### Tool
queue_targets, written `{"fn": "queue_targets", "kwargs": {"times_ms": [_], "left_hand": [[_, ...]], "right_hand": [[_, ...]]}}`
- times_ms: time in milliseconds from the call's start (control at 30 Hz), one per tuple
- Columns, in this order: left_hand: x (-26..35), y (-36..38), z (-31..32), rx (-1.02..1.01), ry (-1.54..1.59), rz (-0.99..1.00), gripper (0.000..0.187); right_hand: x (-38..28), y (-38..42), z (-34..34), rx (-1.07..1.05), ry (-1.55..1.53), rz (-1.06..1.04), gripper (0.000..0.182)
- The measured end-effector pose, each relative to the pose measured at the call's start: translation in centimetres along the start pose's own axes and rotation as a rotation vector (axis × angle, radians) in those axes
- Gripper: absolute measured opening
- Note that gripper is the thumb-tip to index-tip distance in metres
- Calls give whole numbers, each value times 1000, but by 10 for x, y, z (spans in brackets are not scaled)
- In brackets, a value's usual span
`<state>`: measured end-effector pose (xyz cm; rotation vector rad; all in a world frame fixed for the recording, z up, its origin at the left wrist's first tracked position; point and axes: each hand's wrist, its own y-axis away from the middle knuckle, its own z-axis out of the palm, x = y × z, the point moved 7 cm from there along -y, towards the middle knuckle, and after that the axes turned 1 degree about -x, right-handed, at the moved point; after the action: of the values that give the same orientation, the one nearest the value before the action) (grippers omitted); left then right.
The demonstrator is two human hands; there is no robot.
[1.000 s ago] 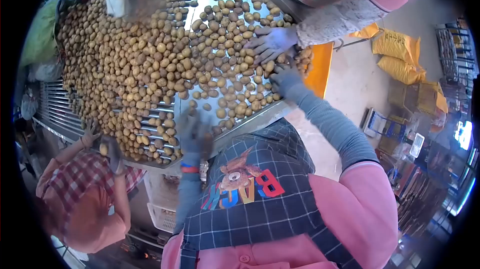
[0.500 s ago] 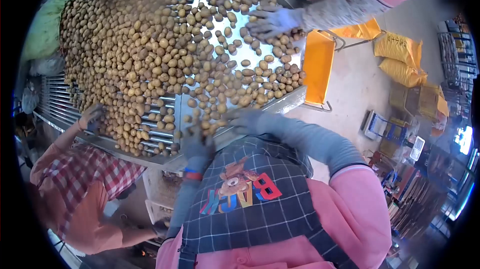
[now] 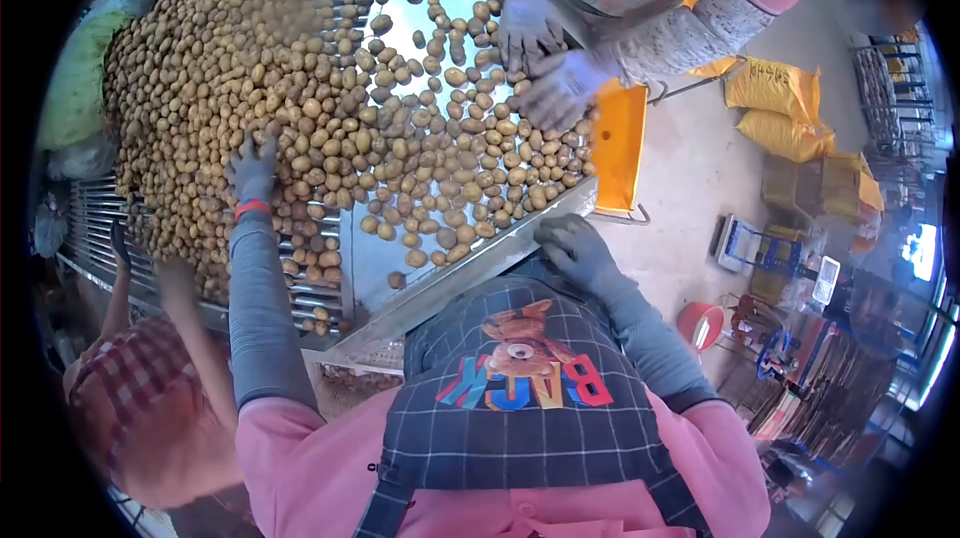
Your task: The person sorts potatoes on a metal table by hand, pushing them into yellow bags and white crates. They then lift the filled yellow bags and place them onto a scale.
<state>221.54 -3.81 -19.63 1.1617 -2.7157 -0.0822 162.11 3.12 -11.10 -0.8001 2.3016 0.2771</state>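
Observation:
Potatoes [image 3: 300, 118] cover a conveyor of metal rollers [image 3: 92, 218] and spread onto a shiny metal tray [image 3: 372, 263]. My left hand [image 3: 252, 170], in a grey glove with a red band at the wrist, reaches in among the potatoes with its fingers spread. At the tray's near metal edge [image 3: 480, 263], my right hand [image 3: 575, 246], also gloved in grey, rests near the corner with its fingers apart and no potato visible in it.
Across the tray, a co-worker's two gloved hands [image 3: 560, 88] touch potatoes. Another person in a checked garment [image 3: 140, 368] works at the left. Beyond the tray's right end are an orange chute [image 3: 620, 153], yellow sacks [image 3: 780, 103] and a red bucket [image 3: 700, 326].
My left hand has moved forward and left, into the potatoes. My right hand has shifted right along the edge. The co-worker's hands across the tray have come together.

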Motion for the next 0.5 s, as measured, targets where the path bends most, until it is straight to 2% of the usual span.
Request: {"fn": "queue_targets", "kwargs": {"times_ms": [33,100,167,200,233,267,333,400,433,500], "left_hand": [[22,21,-6,9,-50,-14,75],[58,61,5,224,29,201,74],[68,103,29,267,198,352,68],[81,133,26,183,212,386,65],[96,165,22,101,227,424,63],[100,192,27,126,208,465,64],[100,237,27,156,187,509,66],[97,278,25,107,-13,567,65],[86,289,26,107,-11,564,65],[49,301,31,157,-88,431,49]], "right_hand": [[0,6,0,-8,-23,41,23],[2,3,5,-28,-56,80,23],[8,-4,15,-32,-68,117,23],[9,-12,24,-39,-79,113,23],[2,-26,34,-32,1,14,24],[-8,-39,46,-21,84,-85,25],[-42,-63,88,-280,-20,-272,23],[-99,-75,132,-430,-21,-593,22],[-119,-75,159,-504,-20,-576,22],[-140,-75,179,-588,-20,-558,23]]}}
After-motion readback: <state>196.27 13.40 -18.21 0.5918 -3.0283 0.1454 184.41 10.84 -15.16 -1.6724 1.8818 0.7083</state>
